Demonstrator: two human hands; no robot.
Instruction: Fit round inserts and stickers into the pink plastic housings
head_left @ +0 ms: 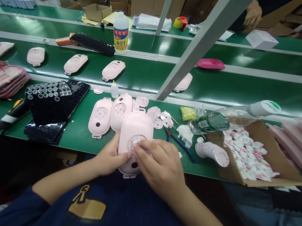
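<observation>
My left hand [112, 155] grips a pale pink plastic lid [137, 124] by its left edge, with the thumb across its front. The lid is tilted up toward me and has a round recess and a dark oval hole. Over the recess, the fingers of my right hand [160, 162] are pinched together, their tips touching its surface. Whatever small piece they may hold is mostly hidden. Behind it lie two similar pink lids, one on the left [100, 117] and one in the middle [121, 112], each with a printed round disc in its recess. Loose printed discs [154, 114] lie just beyond.
Blue-handled pliers [181, 145], a water bottle [226, 119] and a carton [287, 176] of printed pieces sit at right. Black sheets [46, 111] lie left. More lids rest on the green belt [140, 74], below a glue bottle [120, 34]. A slanted metal post [192, 50] crosses the view.
</observation>
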